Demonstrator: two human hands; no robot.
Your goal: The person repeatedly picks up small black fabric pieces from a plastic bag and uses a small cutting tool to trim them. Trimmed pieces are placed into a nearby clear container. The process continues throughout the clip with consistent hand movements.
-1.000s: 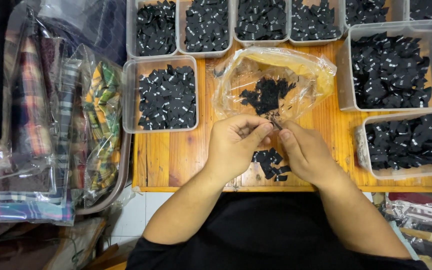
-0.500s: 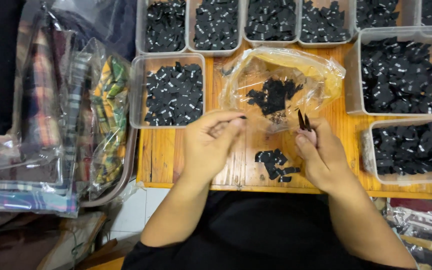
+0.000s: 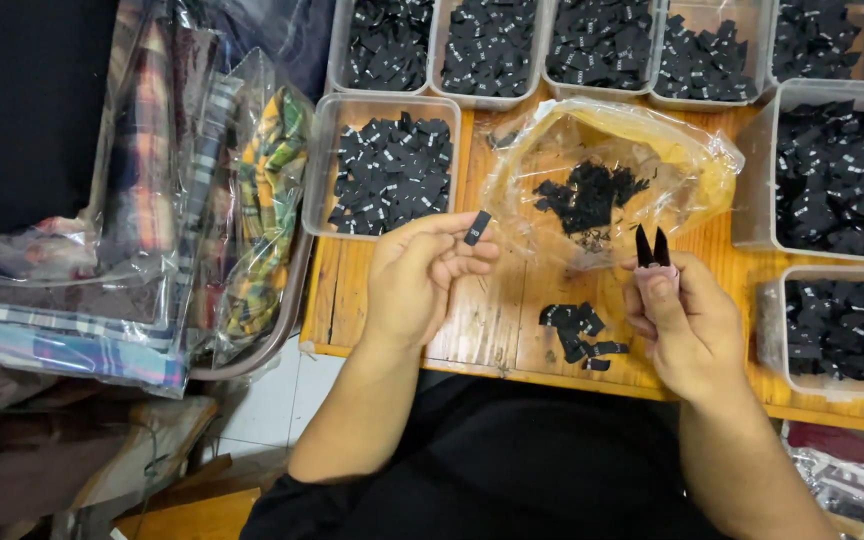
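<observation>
I'm seeing the left hand pinching a small label at nine o'clock of the open bag. The right hand, at five o'clock of that bag, is holding snips. A loose label pile is lying on the table between both hands, a tray sitting at eleven o'clock.

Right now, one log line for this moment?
left hand: pinches black label | right hand: holds snips | clear bag: open
</observation>
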